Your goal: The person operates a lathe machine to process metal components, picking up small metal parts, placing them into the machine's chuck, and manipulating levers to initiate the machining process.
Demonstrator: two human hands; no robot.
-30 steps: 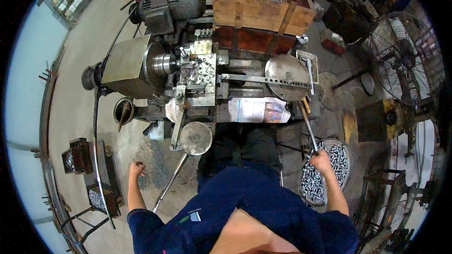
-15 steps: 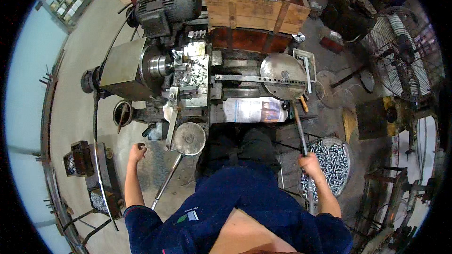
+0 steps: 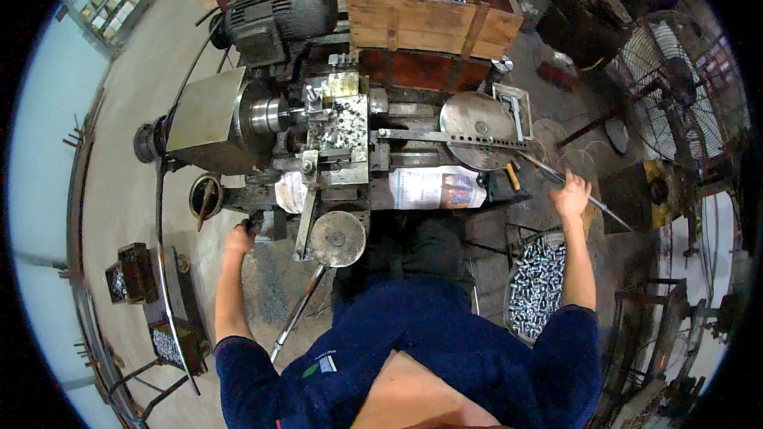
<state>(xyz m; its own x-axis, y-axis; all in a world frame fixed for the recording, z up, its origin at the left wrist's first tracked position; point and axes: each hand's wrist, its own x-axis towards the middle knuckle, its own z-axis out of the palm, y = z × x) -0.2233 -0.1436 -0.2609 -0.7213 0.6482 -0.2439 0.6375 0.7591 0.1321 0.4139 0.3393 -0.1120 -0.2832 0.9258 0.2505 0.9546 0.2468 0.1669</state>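
My right hand (image 3: 572, 195) is on a long metal lever (image 3: 540, 165) beside the big round steel disc (image 3: 477, 123), and the bar slants outward to the right. At the machine's front left, my left hand (image 3: 238, 238) has its fingers closed at a small black handle (image 3: 253, 221); the hand partly hides it. Between the hands, a perforated flat bar (image 3: 417, 136) runs from the disc to the tool carriage (image 3: 342, 131), which is strewn with metal chips. To the carriage's left is the round chuck (image 3: 266, 115). A smaller round disc (image 3: 338, 238) with a rod sits near my body.
A basket of shiny metal parts (image 3: 536, 286) stands at my right. A wooden crate (image 3: 433, 24) rises behind the machine, with a motor (image 3: 282, 16) to its left. A fan (image 3: 675, 91) stands far right. A bin of small parts (image 3: 167, 343) is at lower left.
My right hand has moved forward and right, swinging the lever outward. The tool carriage and smaller disc have shifted right. My left hand has come forward to the black handle.
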